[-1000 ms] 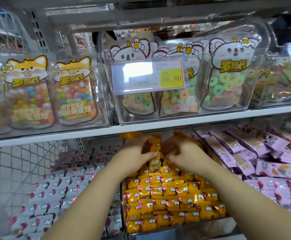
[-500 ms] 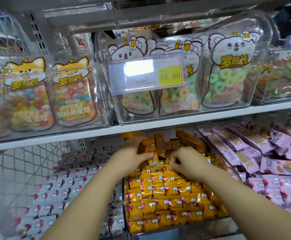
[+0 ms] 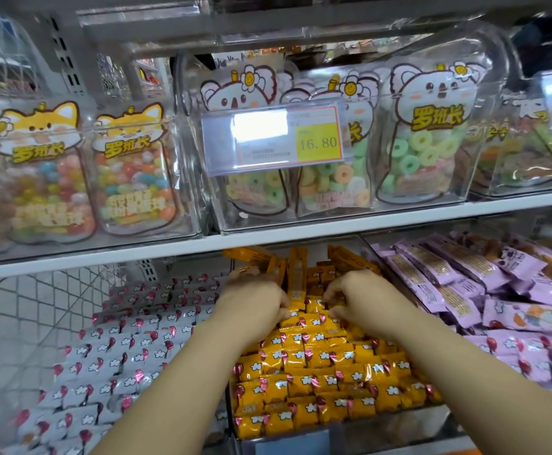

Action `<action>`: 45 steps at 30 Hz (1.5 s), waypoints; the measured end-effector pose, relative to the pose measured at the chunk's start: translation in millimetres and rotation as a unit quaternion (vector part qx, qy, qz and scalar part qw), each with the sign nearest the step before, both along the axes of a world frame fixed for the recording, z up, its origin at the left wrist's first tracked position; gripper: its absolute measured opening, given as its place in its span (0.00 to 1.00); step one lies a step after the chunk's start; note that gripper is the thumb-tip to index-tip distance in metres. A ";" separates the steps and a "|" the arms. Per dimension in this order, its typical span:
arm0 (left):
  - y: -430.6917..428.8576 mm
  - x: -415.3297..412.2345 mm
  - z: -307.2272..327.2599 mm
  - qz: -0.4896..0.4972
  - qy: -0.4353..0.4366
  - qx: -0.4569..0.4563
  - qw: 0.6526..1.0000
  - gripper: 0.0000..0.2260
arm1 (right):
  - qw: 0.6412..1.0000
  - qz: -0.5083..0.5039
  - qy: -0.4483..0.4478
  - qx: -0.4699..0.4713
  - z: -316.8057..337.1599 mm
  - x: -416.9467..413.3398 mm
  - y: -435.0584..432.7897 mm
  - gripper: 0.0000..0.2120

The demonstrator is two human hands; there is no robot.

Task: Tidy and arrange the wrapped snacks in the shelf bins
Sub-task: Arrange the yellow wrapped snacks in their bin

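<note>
A clear middle bin [image 3: 399, 431] on the lower shelf holds rows of orange wrapped snacks [image 3: 320, 372]. At its back, loose orange packs [image 3: 350, 259] lie jumbled and one stands upright [image 3: 296, 274]. My left hand [image 3: 255, 300] reaches into the back of the bin, fingers curled on orange packs beside the upright one. My right hand [image 3: 356, 298] is just to the right, fingers curled down and pinching an orange pack in the top row. Both forearms stretch over the tidy rows.
White wrapped snacks [image 3: 120, 353] fill the bin on the left, purple ones [image 3: 484, 290] the bin on the right. The shelf edge [image 3: 268, 239] runs just above my hands, carrying clear bins of candy bags and a price tag [image 3: 274, 139]. Wire mesh is at far left.
Both hands have shifted slightly forward along the back rows of orange packs; the right hand dropped lower onto the top row, and the upright pack now shows fully between the hands.
</note>
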State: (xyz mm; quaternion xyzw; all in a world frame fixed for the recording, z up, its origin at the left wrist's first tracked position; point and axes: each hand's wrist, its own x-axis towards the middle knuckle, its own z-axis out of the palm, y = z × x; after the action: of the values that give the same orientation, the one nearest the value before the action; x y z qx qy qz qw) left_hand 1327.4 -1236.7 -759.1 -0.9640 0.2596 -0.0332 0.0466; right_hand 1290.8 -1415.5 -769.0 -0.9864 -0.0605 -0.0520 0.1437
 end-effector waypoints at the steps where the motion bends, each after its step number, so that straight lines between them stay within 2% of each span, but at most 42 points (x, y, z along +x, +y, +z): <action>1: -1.4 0.0 -0.2 0.002 -0.011 0.006 1.000 0.13 | 1.000 -0.009 -0.001 -0.016 1.7 -1.6 -1.3 0.09; 3: -7.0 -1.1 -1.3 0.010 -0.033 0.024 0.999 0.12 | 1.000 -0.016 0.006 -0.023 1.0 -3.8 -0.6 0.06; 6: -17.4 -0.1 -10.1 0.024 -0.056 0.055 0.997 0.10 | 0.999 -0.031 0.000 -0.021 -3.0 -2.2 2.3 0.06; 11: -24.3 4.5 -21.1 0.025 -0.040 0.047 0.998 0.10 | 0.999 -0.036 -0.020 -0.007 -10.4 4.1 4.6 0.07; 14: -19.5 9.4 -21.8 0.008 -0.044 0.055 0.997 0.11 | 1.000 -0.021 0.006 0.002 -9.6 4.7 1.4 0.06; 16: -14.8 10.9 -22.1 0.000 -0.015 0.051 0.999 0.10 | 1.000 -0.005 0.021 0.008 -8.1 3.6 -1.3 0.05; 22: -12.2 8.9 -7.0 -0.015 0.053 -0.061 0.997 0.12 | 0.999 0.016 0.004 0.047 5.2 0.3 -14.7 0.12; 25: -24.8 -0.7 -7.3 -0.054 0.051 -0.143 0.987 0.14 | 0.998 -0.012 -0.050 -0.047 17.1 -5.2 -27.9 0.13; 27: -34.9 -10.3 -13.9 -0.091 0.082 -0.172 0.977 0.16 | 0.994 -0.025 -0.044 -0.093 19.0 -12.8 -33.5 0.14; 31: -41.9 -17.3 -29.2 -0.120 0.131 -0.101 0.979 0.20 | 0.983 -0.005 0.010 -0.181 1.1 -21.9 -32.3 0.20; 36: -44.4 -20.0 -29.5 -0.107 0.127 -0.023 0.986 0.20 | 0.986 0.002 0.024 -0.163 1.3 -23.3 -36.4 0.21; 42: -47.2 -18.4 -31.3 -0.089 0.137 -0.018 0.986 0.21 | 0.984 0.016 0.021 -0.178 0.8 -26.5 -33.1 0.21; 45: -43.8 -21.5 -25.6 -0.093 0.123 -0.080 0.985 0.18 | 0.990 0.015 0.038 -0.136 1.1 -27.9 -37.3 0.21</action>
State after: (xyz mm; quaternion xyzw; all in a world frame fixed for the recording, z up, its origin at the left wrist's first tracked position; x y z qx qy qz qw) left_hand 1305.9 -1280.4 -784.7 -0.9331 0.3483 0.0602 -0.0664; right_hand 1262.9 -1452.8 -767.9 -0.9970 -0.0766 -0.0036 0.0109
